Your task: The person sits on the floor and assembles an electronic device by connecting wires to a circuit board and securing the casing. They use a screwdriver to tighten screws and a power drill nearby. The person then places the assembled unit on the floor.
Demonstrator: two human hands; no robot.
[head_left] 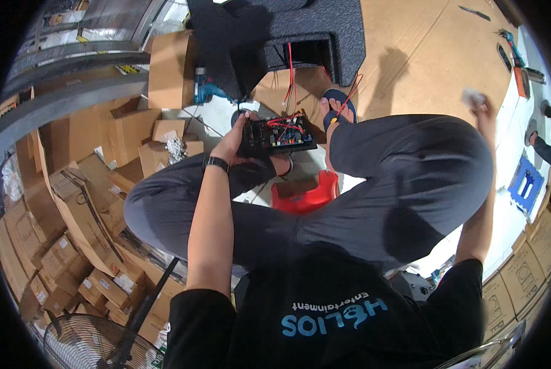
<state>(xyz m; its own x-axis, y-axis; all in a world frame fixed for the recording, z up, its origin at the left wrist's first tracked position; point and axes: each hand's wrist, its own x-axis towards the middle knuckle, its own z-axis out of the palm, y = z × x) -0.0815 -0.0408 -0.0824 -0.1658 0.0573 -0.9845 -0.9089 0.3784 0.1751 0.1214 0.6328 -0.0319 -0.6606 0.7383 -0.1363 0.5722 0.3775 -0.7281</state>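
Note:
My left hand [232,140] is closed on the edge of a black panel [251,145] that carries a circuit board [289,133] with red wires. The panel is over the floor between my knees. Out to the right, beyond my right knee, my right hand [486,109] is closed on a small whitish thing [471,97], too blurred to name. In front of me is a black textured cabinet [349,38] with a rectangular opening [312,56]. Red wires [291,77] come out of that opening toward the panel.
A red plastic stool [306,192] is below me. A blue-green cordless drill [206,87] stands by an open carton [166,72]. Cardboard boxes [69,261] pile up at left, near a fan [87,344]. Tools [514,50] lie along the right edge of the cardboard sheet [423,37].

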